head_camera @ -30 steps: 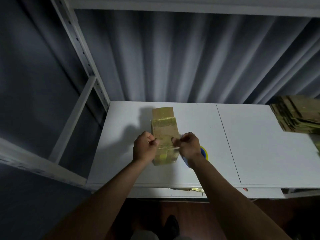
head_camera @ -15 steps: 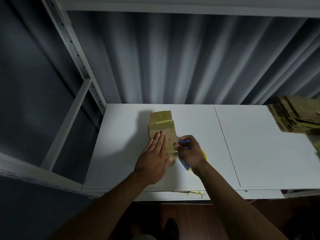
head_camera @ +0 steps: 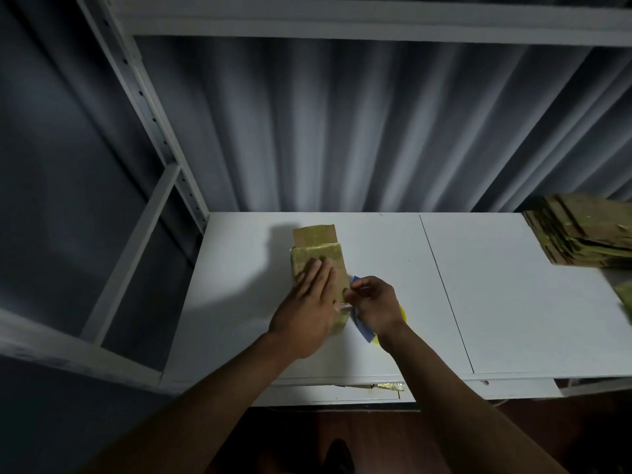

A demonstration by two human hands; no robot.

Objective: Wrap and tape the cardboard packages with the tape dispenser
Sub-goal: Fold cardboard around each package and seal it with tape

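Since half a second ago, little is changed: left hand (head_camera: 309, 311) is kept flat, fingers straight, pressed on the cardboard package (head_camera: 319, 265). Package is laid lengthwise on the white table (head_camera: 239, 302), left of centre, with a bare cardboard flap (head_camera: 315, 235) protruding at its 12 o'clock end. Right hand (head_camera: 374, 307) is curled round the blue-and-yellow tape dispenser (head_camera: 362, 328), held against the package's 3 o'clock edge. A stack of flat cardboard (head_camera: 581, 230) is seen at the table's 2 o'clock corner.
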